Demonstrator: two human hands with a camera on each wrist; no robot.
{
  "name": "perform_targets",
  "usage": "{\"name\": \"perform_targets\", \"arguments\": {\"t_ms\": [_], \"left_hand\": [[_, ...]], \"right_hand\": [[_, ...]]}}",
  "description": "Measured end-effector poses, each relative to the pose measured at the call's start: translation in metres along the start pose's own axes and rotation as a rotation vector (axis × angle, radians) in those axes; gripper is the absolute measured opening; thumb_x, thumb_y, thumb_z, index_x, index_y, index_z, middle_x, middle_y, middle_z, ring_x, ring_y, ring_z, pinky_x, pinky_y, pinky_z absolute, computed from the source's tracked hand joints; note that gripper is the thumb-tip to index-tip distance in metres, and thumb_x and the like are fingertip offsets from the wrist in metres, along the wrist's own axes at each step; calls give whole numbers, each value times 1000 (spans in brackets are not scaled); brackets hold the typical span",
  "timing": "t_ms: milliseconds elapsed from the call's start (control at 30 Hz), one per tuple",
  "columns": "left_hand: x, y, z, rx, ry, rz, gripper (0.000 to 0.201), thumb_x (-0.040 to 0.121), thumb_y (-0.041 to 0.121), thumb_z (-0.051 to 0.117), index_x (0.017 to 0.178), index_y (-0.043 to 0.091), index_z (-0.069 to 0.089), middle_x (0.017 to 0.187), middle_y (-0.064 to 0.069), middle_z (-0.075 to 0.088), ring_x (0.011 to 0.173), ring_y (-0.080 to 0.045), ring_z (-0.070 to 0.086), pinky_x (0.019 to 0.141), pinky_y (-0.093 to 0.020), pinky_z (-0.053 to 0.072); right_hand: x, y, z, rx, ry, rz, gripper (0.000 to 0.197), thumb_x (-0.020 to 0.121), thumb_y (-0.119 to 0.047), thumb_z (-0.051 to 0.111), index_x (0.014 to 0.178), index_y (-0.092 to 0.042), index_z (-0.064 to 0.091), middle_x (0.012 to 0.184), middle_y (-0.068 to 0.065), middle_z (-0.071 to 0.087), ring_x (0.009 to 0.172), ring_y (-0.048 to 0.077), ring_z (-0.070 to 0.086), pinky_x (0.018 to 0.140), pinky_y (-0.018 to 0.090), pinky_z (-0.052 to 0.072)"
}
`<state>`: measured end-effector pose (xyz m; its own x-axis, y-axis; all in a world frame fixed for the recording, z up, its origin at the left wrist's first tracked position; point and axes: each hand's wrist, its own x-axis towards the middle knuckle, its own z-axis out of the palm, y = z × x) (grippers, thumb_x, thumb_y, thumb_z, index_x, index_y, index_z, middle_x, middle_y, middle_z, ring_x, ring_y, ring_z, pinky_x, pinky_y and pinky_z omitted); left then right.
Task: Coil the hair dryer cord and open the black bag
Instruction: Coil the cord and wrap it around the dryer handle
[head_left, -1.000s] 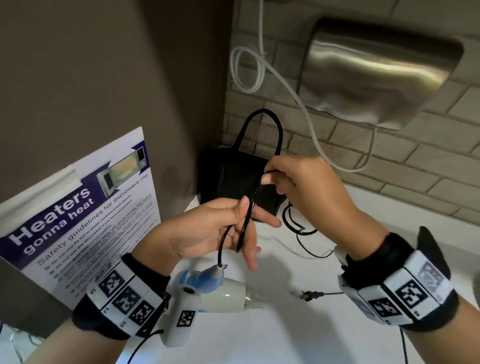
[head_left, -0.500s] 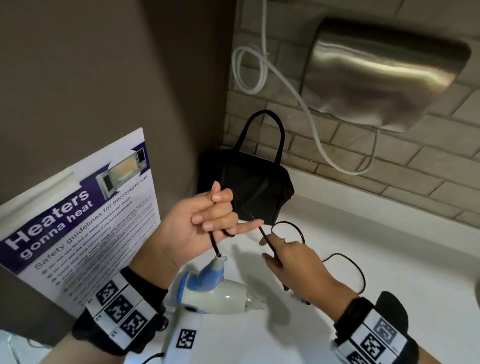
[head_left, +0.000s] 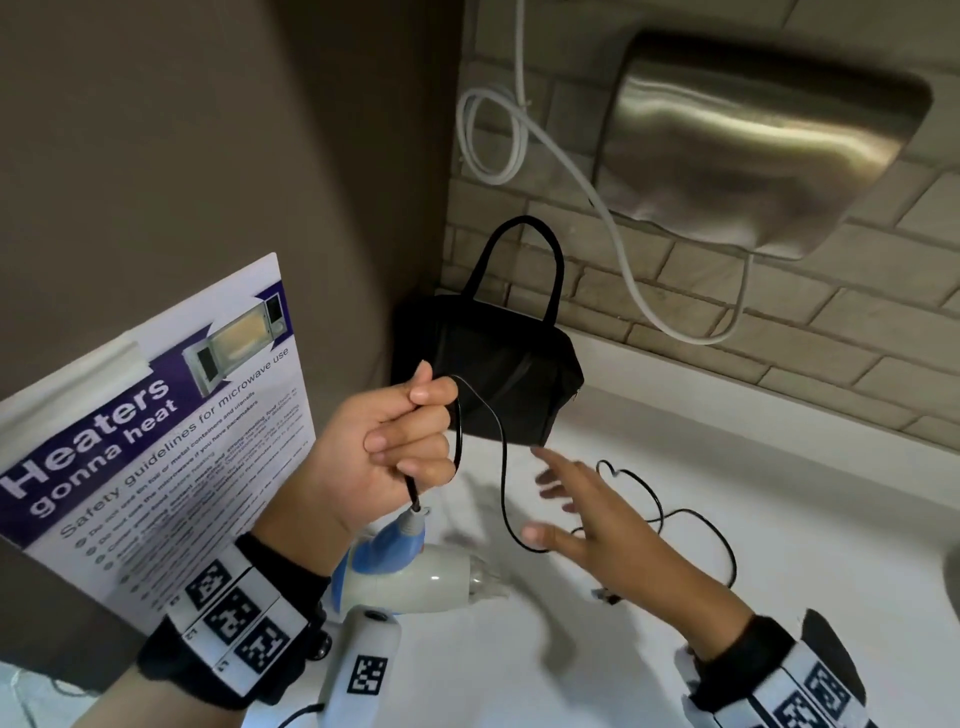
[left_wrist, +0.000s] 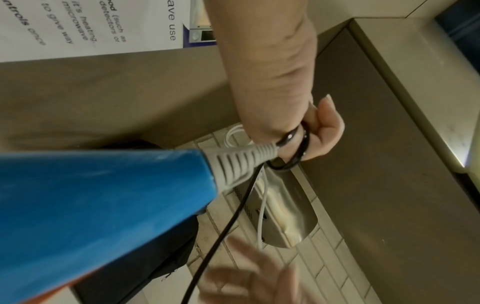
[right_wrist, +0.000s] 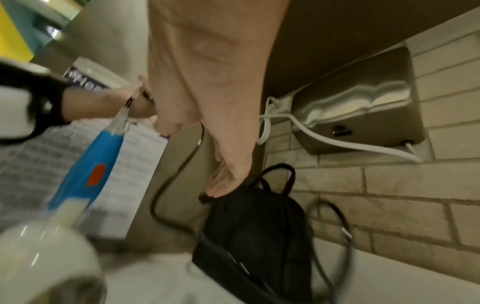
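Note:
My left hand (head_left: 410, 431) is curled round loops of the black cord (head_left: 503, 467) just above the hair dryer. The white and blue hair dryer (head_left: 415, 571) hangs below that fist; the left wrist view shows its blue handle (left_wrist: 103, 205) and my fingers (left_wrist: 317, 127) closed on the cord (left_wrist: 298, 152). From the fist the cord drops in a long loop, passes by my right hand (head_left: 566, 509) and trails over the counter to the plug (head_left: 605, 597). That hand is spread and holds nothing. The shut black bag (head_left: 493, 374) stands in the corner behind.
A steel hand dryer (head_left: 753, 140) with a white cable (head_left: 519, 135) hangs on the brick wall above the white counter (head_left: 779, 519). A microwave safety poster (head_left: 156, 426) leans on the brown wall at left.
My right hand came down from beside the bag, let go of the cord and spread its fingers. My left hand closed into a fist round the cord.

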<state>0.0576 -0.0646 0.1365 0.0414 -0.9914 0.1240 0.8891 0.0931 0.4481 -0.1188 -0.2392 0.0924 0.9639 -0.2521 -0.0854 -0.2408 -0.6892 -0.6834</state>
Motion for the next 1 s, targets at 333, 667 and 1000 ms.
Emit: {"name": "perform_targets", "arguments": {"t_ms": [333, 667, 1000], "left_hand": [[6, -8, 3, 33, -48, -168, 34, 98, 36, 41, 75, 15, 52, 42, 6, 30, 38, -8, 26, 42, -18, 30], [2, -25, 4, 223, 331, 192, 26, 92, 26, 43, 81, 9, 58, 46, 9, 33, 38, -3, 27, 46, -20, 37], [3, -19, 12, 307, 531, 392, 27, 92, 33, 37, 83, 12, 52, 41, 10, 31, 29, 1, 23, 35, -16, 17]], "right_hand": [[35, -87, -12, 471, 134, -141, 27, 96, -37, 45, 88, -16, 59, 84, -3, 62, 87, 14, 58, 94, 47, 46], [37, -75, -14, 659, 166, 19, 30, 98, -32, 47, 74, -19, 60, 66, -6, 53, 65, 6, 50, 66, 21, 39], [26, -50, 14, 399, 192, 34, 23, 98, -25, 48, 103, -25, 71, 54, -8, 48, 46, 2, 39, 52, 12, 33]]}}
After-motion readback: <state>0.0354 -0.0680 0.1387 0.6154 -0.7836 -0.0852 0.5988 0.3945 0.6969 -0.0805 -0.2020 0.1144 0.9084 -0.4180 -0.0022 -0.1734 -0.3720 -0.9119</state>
